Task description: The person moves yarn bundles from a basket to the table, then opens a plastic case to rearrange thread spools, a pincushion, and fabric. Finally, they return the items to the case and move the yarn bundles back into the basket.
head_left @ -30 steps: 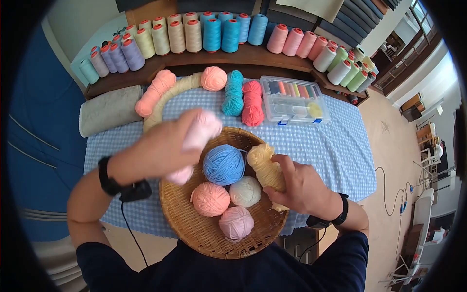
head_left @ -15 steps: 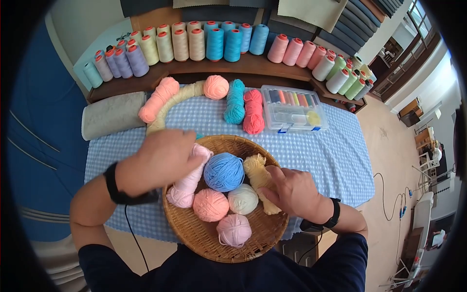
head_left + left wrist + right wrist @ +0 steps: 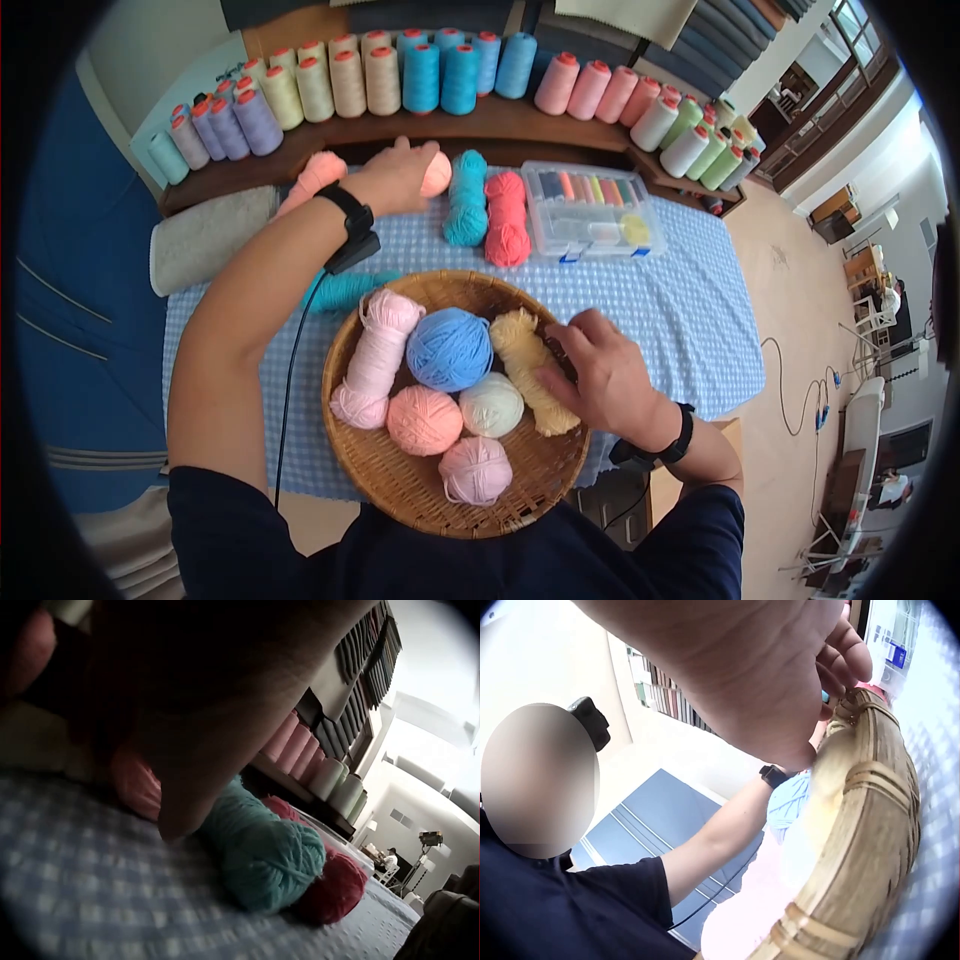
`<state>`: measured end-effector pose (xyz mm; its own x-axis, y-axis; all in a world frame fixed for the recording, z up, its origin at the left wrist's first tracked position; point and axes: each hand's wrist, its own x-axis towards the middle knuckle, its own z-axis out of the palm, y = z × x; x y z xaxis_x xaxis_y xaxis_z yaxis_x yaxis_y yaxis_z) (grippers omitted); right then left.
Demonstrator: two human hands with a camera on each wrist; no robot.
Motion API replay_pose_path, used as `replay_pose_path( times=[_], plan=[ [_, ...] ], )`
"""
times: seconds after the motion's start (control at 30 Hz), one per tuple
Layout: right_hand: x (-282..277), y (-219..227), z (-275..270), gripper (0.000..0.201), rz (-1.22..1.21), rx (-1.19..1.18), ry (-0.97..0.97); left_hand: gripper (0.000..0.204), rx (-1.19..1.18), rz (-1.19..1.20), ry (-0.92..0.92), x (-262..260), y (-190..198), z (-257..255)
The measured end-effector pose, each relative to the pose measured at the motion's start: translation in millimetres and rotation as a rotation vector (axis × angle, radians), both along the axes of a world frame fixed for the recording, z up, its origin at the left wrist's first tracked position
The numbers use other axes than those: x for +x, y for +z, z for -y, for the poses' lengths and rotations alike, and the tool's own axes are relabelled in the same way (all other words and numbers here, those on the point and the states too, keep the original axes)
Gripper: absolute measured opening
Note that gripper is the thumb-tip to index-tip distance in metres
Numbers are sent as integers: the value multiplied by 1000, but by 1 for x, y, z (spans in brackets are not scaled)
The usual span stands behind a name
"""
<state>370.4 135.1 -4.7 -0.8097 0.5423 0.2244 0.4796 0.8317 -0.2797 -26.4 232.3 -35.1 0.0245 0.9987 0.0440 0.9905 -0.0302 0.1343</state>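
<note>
In the head view my left hand [image 3: 395, 176] reaches over the table's far part, fingers extended at a peach yarn ball [image 3: 436, 175]; in the left wrist view its thumb side stands before the peach yarn [image 3: 136, 784]. Whether they touch is hard to tell. My right hand [image 3: 612, 378] rests loosely at the basket's right rim, thumb against a cream skein [image 3: 534, 372]. The wicker basket [image 3: 552, 478] also holds a pale pink skein [image 3: 377, 358], blue ball [image 3: 449, 348], peach ball [image 3: 425, 420], white ball [image 3: 491, 405] and pink ball [image 3: 475, 471].
A teal skein [image 3: 350, 290] lies behind the basket. Farther back are another teal skein [image 3: 466, 198], a coral skein [image 3: 507, 218], a clear thread box [image 3: 590, 235] and a grey cloth roll [image 3: 205, 240]. Thread cones [image 3: 420, 80] line the curved shelf [image 3: 330, 130].
My left hand has released the pale pink skein in the basket's left side and moved up and away to the peach ball. My right hand has loosened its hold on the cream skein.
</note>
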Motion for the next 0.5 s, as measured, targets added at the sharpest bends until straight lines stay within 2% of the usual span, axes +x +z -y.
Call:
replay_pose_path(
  times=[0.03, 0.1, 0.17, 0.23, 0.3, 0.37, 0.43, 0.5],
  plan=[
    [-1, -1, 0, 48, -32, 33, 10, 65, 74, -1, 48, -1, -15, -10],
    [-3, -2, 0, 49, 0, -11, -4, 58, 101, -13, -42, -5, -20, -14],
    [-3, -4, -3, 48, -2, -39, 0, 55, 141, -12, -43, -3, -18, -6],
    [-4, -2, -4, 48, 0, -59, -11, 52, 193, -14, -61, 8, 4, 3],
    [-1, -4, -5, 47, 3, -125, 0, 51, 303, 149, 71, 27, 32, 20],
    [1, -11, -8, 48, 9, -175, -3, 58, 273, 381, 119, 71, 75, 67],
    [1, -19, -16, 48, 6, -208, -3, 70, 154, 541, -188, 86, 69, 111],
    [1, -29, -24, 49, 3, -280, 80, 73, 198, 622, -561, 120, 68, 161]
  ],
)
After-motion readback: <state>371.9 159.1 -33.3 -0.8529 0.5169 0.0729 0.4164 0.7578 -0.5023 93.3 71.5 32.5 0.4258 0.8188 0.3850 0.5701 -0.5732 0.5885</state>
